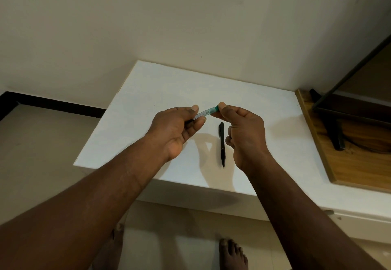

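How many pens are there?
2. A clear pen with a green cap is held above the white table, the left hand pinching its barrel and the right hand pinching its cap. A black pen lies on the table below them.

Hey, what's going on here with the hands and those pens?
A person holds a clear pen in the air over a white table. The left hand grips its barrel, and the right hand pinches the teal cap at its end. The cap looks seated on the barrel. A black pen lies on the table below, untouched.
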Available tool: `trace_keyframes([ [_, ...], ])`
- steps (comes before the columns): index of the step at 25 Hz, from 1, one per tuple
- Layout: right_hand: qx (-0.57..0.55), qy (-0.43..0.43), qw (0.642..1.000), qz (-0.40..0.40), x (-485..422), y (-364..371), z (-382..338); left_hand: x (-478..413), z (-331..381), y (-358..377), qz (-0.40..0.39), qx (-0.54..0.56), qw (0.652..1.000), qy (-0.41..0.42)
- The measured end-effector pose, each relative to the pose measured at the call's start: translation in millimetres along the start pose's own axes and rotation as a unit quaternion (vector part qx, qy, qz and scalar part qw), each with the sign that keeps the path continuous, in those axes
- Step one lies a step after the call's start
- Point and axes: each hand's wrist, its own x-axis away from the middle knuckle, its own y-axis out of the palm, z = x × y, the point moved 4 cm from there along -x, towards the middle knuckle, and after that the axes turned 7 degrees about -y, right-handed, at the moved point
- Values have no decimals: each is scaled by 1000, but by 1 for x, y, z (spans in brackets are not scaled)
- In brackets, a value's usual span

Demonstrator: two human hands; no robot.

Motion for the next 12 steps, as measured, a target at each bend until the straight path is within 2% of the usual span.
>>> trace_keyframes([
  [12,45,-67,996,42,1,-3,-8,4,-7,7,-64,-15,998,-13],
])
